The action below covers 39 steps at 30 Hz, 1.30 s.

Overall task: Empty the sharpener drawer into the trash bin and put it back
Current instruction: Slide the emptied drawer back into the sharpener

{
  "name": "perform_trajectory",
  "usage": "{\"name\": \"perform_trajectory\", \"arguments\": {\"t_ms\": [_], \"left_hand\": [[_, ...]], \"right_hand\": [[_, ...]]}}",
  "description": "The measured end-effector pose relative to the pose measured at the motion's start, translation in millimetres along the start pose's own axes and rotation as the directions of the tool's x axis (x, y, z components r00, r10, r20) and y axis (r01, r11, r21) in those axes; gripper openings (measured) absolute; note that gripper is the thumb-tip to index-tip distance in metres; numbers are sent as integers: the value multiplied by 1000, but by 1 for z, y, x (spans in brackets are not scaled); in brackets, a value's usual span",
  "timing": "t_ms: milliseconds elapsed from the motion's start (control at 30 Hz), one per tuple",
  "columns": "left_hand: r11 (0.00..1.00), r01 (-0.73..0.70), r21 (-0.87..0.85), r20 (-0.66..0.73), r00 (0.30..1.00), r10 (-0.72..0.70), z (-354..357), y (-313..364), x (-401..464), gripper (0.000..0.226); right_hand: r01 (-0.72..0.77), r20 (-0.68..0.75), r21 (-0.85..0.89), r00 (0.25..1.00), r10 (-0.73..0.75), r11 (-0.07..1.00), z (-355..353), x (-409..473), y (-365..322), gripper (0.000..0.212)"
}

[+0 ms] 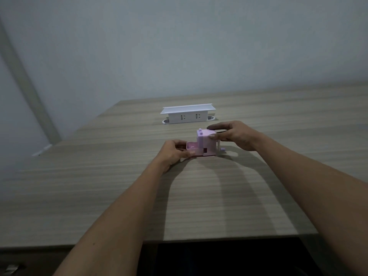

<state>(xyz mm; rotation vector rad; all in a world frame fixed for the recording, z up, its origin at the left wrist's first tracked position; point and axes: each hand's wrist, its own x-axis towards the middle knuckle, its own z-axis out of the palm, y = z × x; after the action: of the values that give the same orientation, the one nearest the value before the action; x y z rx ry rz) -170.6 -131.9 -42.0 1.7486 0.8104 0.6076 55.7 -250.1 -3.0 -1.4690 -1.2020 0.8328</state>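
Observation:
A pink pencil sharpener [205,143] stands on the wooden table [119,196], its crank handle [222,150] pointing right. My right hand [235,135] grips the sharpener's body from the right and top. The pink drawer [191,146] sticks out of the sharpener's left side, partly inside it. My left hand [175,153] holds the drawer's outer end between thumb and fingers. The drawer's inside looks pale; I cannot tell whether shavings lie in it. No trash bin is in view.
A white socket box [188,114] with an open lid sits on the table behind the sharpener. A grey wall rises beyond the table. The table's near edge [219,238] runs below my forearms, with dark space under it.

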Motion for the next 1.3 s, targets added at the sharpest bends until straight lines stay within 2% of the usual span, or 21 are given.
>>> {"name": "perform_trajectory", "arguments": {"t_ms": [500, 600, 700, 767, 933, 1300], "left_hand": [[998, -39, 53, 71, 997, 35, 30, 13, 8, 54], [999, -15, 39, 80, 997, 12, 27, 12, 10, 74], [999, -37, 0, 27, 999, 37, 25, 12, 10, 95], [996, -84, -36, 0, 996, 84, 22, 11, 12, 90], [987, -131, -98, 44, 990, 135, 20, 17, 16, 60], [983, -158, -93, 42, 986, 162, 21, 36, 83, 58]], "right_hand": [[22, -19, 43, 1000, -21, 999, 4, -4, 6, 53], [41, -21, 39, 999, -40, 998, 3, -7, 6, 55], [56, -29, -7, 998, -57, 998, 4, -12, 7, 63], [64, -37, -14, 997, -65, 998, 2, -14, 13, 63], [74, -21, -21, 997, -74, 997, -2, -9, 20, 55], [75, -59, -59, 995, -78, 995, -29, 47, 10, 50]]}}
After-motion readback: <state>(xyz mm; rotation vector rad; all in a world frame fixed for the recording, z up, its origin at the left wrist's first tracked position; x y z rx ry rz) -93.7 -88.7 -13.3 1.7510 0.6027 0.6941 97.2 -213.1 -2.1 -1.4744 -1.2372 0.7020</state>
